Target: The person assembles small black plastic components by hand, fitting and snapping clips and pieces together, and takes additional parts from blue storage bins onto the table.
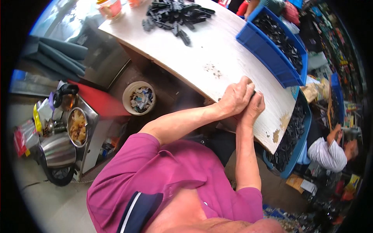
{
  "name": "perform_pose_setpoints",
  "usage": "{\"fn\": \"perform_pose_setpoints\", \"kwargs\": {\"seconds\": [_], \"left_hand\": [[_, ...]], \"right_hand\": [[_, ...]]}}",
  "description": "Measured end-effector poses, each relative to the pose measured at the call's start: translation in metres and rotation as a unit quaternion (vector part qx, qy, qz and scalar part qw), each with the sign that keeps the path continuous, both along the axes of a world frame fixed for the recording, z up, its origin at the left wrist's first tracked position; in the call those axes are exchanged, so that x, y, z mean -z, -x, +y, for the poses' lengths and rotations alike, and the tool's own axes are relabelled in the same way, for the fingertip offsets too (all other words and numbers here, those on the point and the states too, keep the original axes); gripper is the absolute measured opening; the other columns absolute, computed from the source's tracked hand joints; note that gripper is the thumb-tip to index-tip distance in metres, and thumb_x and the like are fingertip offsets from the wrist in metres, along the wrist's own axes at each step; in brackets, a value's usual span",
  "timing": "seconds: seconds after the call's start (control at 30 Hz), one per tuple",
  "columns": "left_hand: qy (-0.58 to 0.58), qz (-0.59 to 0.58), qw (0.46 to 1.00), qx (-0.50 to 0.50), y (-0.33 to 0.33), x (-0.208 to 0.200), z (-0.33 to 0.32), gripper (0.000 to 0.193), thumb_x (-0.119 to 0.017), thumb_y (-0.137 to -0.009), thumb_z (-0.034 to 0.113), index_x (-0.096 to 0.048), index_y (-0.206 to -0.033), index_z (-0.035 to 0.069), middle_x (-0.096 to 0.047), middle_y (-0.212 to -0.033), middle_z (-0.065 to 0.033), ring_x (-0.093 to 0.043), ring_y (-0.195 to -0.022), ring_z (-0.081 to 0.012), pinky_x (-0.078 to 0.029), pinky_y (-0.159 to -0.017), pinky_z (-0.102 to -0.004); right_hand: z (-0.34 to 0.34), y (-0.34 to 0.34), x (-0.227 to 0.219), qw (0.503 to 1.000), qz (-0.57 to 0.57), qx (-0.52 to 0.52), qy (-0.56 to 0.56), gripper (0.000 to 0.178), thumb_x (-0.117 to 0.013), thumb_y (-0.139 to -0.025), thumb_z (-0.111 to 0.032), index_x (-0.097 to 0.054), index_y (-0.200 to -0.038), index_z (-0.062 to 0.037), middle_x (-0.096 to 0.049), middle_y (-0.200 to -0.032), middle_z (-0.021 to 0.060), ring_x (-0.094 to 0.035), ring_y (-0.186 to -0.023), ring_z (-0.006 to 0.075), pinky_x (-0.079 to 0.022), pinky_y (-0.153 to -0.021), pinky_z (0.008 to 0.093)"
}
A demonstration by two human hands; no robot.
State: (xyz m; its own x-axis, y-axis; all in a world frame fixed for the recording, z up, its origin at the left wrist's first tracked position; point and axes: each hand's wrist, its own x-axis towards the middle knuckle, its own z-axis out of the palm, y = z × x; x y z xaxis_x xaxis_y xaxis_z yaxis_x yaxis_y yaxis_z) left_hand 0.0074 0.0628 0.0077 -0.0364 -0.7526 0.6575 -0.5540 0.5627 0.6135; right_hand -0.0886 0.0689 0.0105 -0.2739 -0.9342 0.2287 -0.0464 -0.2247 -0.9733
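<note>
Here both hands meet at the near edge of the desk (229, 50), a pale board with a worn, woody grain and brown chips in its surface. The left hand (235, 99) curls closed over the right hand (253, 108), knuckles up, and a small dark part (253, 93) shows between the fingers; its shape is mostly hidden, and the right hand's own grip cannot be made out under the left. At the far end of the desk lies a loose pile (176, 14) of black, angular plastic pieces. Beside the hands, a blue plastic bin (268, 54) with straight walls sits on the desk, filled with similar black pieces. A second blue bin (299, 149) sits lower, just past the desk's edge. Under the desk stands a round cream bucket (139, 98) holding scraps. A shiny metal kettle (58, 153) rests well apart on the left.
</note>
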Motion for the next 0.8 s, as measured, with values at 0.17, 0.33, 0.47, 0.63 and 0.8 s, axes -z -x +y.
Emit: {"fn": "perform_pose_setpoints", "kwargs": {"seconds": [0.17, 0.33, 0.47, 0.63, 0.8], "left_hand": [[0.027, 0.020, 0.999, 0.015, -0.046, -0.007, 0.008, 0.027, -0.058, -0.086, 0.005, -0.058, -0.113, 0.003, -0.058, -0.095, -0.0177, -0.061, -0.079, -0.0327, -0.051, -0.071, -0.0418], [0.043, -0.159, 0.953, -0.255, -0.167, -0.009, -0.043, 0.038, -0.058, -0.073, -0.006, -0.068, -0.108, 0.005, -0.063, -0.112, -0.0147, -0.058, -0.107, -0.0321, -0.053, -0.086, -0.0405], [-0.017, -0.337, 0.912, -0.231, -0.221, 0.005, -0.061, 0.028, -0.059, -0.079, 0.003, -0.069, -0.105, 0.005, -0.063, -0.120, -0.0108, -0.055, -0.116, -0.0309, -0.047, -0.096, -0.0416], [0.015, -0.326, 0.932, -0.159, -0.223, 0.001, -0.071, 0.020, -0.058, -0.080, 0.002, -0.067, -0.098, 0.005, -0.067, -0.104, -0.0089, -0.059, -0.107, -0.0271, -0.049, -0.090, -0.0366], [0.007, -0.314, 0.937, -0.150, -0.196, -0.004, -0.072, 0.016, -0.058, -0.083, 0.005, -0.063, -0.097, 0.008, -0.067, -0.096, -0.0086, -0.061, -0.096, -0.0280, -0.047, -0.083, -0.0400]], "right_hand": [[0.001, -0.009, -0.016, 0.991, -0.051, -0.035, -0.121, 0.032, -0.042, -0.099, -0.027, -0.050, -0.078, -0.0053, -0.043, -0.058, 0.0013, -0.042, -0.050, 0.0112, -0.048, -0.051, 0.0326], [0.000, 0.000, -0.025, 0.974, -0.173, -0.009, -0.148, 0.032, -0.043, -0.098, -0.030, -0.049, -0.080, -0.0039, -0.030, -0.048, 0.0003, -0.035, -0.042, 0.0127, -0.058, -0.055, 0.0435], [-0.013, 0.017, -0.031, 0.960, -0.205, 0.002, -0.188, 0.034, -0.042, -0.097, -0.032, -0.047, -0.079, -0.0035, -0.026, -0.046, -0.0001, -0.035, -0.041, 0.0149, -0.058, -0.057, 0.0505], [-0.049, 0.095, -0.048, 0.947, -0.215, 0.163, -0.176, 0.032, -0.044, -0.093, -0.029, -0.044, -0.074, -0.0026, -0.029, -0.050, 0.0043, -0.040, -0.041, 0.0189, -0.058, -0.052, 0.0514], [-0.064, 0.166, -0.080, 0.907, -0.192, 0.361, -0.099, 0.032, -0.053, -0.090, -0.033, -0.044, -0.081, -0.0032, -0.033, -0.051, 0.0074, -0.046, -0.048, 0.0242, -0.058, -0.059, 0.0558]]}}
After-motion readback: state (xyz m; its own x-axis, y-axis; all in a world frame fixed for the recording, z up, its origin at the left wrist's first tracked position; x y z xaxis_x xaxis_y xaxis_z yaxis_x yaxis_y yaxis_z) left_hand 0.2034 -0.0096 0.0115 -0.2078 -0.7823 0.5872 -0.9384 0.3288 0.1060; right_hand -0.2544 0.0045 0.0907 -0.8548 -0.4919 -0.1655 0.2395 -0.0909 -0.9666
